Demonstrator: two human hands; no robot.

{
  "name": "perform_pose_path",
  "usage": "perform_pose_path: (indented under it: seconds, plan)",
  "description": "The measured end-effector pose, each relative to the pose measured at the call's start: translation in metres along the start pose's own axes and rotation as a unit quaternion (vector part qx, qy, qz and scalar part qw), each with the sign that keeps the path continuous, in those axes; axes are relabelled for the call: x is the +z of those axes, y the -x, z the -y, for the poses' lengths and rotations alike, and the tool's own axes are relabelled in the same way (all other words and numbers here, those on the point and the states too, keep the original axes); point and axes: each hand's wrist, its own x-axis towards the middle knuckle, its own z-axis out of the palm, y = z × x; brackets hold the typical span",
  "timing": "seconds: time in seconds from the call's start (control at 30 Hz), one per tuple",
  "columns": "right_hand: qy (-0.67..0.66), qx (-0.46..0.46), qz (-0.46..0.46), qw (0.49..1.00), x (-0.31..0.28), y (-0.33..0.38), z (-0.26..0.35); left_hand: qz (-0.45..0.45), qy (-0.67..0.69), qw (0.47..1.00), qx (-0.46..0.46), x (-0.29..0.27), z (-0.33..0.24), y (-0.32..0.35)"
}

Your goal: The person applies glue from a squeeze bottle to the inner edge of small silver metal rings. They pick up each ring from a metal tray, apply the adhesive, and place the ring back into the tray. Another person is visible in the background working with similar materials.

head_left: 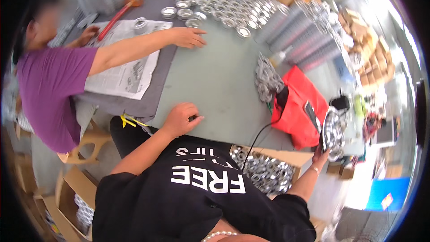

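1. Closest in: the left hand (181,118) rests on the near edge of the grey-green worktop (215,80), fingers curled round something small and dark; too tiny to name, so the grip is closed on a thing I can't identify.

2. Right hand (321,154) is out to the side, fingers wrapped round the lower end of a stack of shiny metal rings (332,132); that grip is holding the stack, which stands tilted just beside the red bag (299,107).

3. Below the worktop edge, between the two arms, sits a cardboard box of loose rings (264,170); a black cable (264,132) runs over it up to the bag.

4. My read: this is the picking-up stage, with a batch of rings gathered in the right hand; the next move probably needs a steady hold so the stack doesn't slide apart, and a bare patch of worktop to set it on.

5. Mid worktop: a grey heap of rings (266,78) touching the bag's far side.

6. Far end: rows of round metal lids (228,6); a co-worker's hand (190,37) lies just beside them, arm stretched over a newspaper (127,69).
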Motion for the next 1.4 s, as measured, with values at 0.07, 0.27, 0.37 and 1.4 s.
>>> perform_pose_path:
  seconds: [0.07, 0.27, 0.37, 1.4]
  plan:
    - [0.023, -0.073, -0.033, 0.997, 0.002, -0.027, 0.067, -0.025, 0.062, 0.998, -0.001, 0.046, -0.013, -0.009]
    - [-0.046, -0.108, -0.079, 0.99, 0.008, 0.022, -0.008, -0.007, 0.039, 0.999, 0.01, -0.019, 0.015, 0.005]
    - [-0.028, -0.112, -0.089, 0.989, 0.0, 0.055, 0.001, -0.004, 0.035, 0.999, 0.01, -0.02, 0.017, 0.006]
    - [0.175, 0.279, 0.424, 0.844, 0.219, 0.312, -0.195, -0.322, 0.199, 0.921, -0.091, -0.025, 0.04, 0.01]
